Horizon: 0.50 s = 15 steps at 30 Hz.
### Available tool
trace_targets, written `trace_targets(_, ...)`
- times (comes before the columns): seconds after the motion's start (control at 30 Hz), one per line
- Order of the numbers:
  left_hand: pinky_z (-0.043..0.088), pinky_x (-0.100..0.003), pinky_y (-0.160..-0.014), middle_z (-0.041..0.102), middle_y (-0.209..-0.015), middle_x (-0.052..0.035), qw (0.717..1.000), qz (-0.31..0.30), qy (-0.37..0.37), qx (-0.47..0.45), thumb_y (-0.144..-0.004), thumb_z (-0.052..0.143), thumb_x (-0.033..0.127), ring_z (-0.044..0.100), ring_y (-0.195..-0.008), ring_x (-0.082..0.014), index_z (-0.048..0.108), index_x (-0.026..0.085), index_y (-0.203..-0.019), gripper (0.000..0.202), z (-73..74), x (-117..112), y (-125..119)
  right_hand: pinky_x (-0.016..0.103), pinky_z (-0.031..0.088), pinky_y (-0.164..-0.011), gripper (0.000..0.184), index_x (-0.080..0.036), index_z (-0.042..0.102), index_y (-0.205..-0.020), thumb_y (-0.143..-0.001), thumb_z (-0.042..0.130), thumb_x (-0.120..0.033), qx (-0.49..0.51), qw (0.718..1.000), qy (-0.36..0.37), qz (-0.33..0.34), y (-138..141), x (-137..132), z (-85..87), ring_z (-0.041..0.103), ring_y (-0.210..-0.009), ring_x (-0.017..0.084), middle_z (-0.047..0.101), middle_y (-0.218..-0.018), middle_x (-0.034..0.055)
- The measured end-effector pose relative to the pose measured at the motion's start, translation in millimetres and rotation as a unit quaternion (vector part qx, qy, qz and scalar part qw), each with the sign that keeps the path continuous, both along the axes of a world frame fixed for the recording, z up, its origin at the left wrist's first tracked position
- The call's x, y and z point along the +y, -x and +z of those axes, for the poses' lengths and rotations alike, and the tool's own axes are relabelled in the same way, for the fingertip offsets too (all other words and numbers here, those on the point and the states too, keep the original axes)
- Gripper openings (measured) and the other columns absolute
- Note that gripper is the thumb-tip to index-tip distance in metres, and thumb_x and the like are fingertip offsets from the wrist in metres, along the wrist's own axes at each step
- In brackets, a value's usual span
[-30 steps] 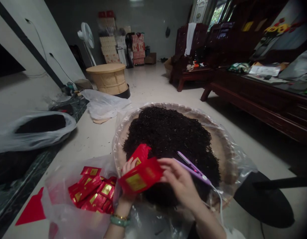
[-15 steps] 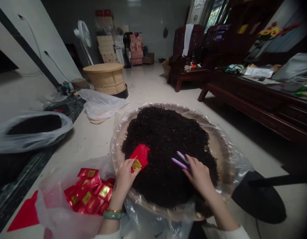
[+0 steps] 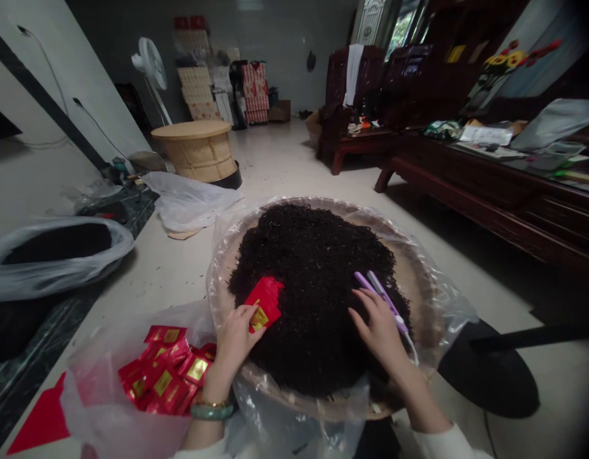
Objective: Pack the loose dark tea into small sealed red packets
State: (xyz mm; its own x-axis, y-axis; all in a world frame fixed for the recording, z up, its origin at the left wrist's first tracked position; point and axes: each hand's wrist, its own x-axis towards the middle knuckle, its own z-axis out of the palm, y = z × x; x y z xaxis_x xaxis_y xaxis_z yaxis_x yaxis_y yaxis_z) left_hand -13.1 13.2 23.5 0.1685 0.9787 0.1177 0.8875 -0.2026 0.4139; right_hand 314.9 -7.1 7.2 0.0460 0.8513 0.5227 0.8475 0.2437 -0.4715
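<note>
A round woven tray point(image 3: 421, 280), lined with clear plastic, carries a big heap of dark tea leaves point(image 3: 318, 280). My left hand point(image 3: 234, 335) pinches a small red packet point(image 3: 262, 303) and holds it against the heap's left side. My right hand point(image 3: 378, 325) rests on the leaves, fingers spread. A purple sealing clamp point(image 3: 378, 293) with a white cord lies on the heap right beside that hand, no longer gripped. A clear plastic bag point(image 3: 113, 414) at lower left holds several red and gold packets point(image 3: 167, 373).
A red paper piece point(image 3: 41, 421) lies at the lower left. Another plastic-lined tray of dark leaves point(image 3: 55, 245) sits far left. A round wicker stool point(image 3: 196, 150), a fan point(image 3: 148, 64), a loose white bag point(image 3: 192, 201) and dark wooden furniture point(image 3: 490, 197) stand beyond. A black round base point(image 3: 490, 376) is at right.
A second red packet held in front of both hands has gone from them. My right hand took the purple clamp, then laid it on the leaves and opened. The left hand stays at the heap.
</note>
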Motion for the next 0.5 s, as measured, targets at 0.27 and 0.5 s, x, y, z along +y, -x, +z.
trace_targets(0.27,0.049,-0.038,-0.085,0.059,-0.098,-0.0050,0.999,0.027,0.021,0.001,-0.065,0.074,0.015,0.060,-0.096,-0.0251,0.059,0.019,-0.101,0.040,-9.6,2.0,-5.0,0.047,0.052,-0.090,0.027,-0.021,0.063,-0.113,-0.090,0.051,-0.029,0.047,0.994,0.067,0.077,31.8,-16.5,-1.4,0.064,-0.102,0.028,0.067,-0.111,0.0120)
trace_targets(0.5,0.049,-0.040,-0.087,0.055,-0.101,-0.0037,0.998,0.027,-0.030,-0.050,-0.060,0.076,0.012,0.058,-0.098,-0.0250,0.054,0.019,-0.105,0.051,-20.5,3.9,-6.3,0.042,0.055,-0.084,0.025,-0.020,0.065,-0.109,-0.090,0.050,-0.028,0.057,0.992,0.077,0.081,35.5,-22.7,0.8,0.067,-0.096,0.026,0.071,-0.104,0.0105)
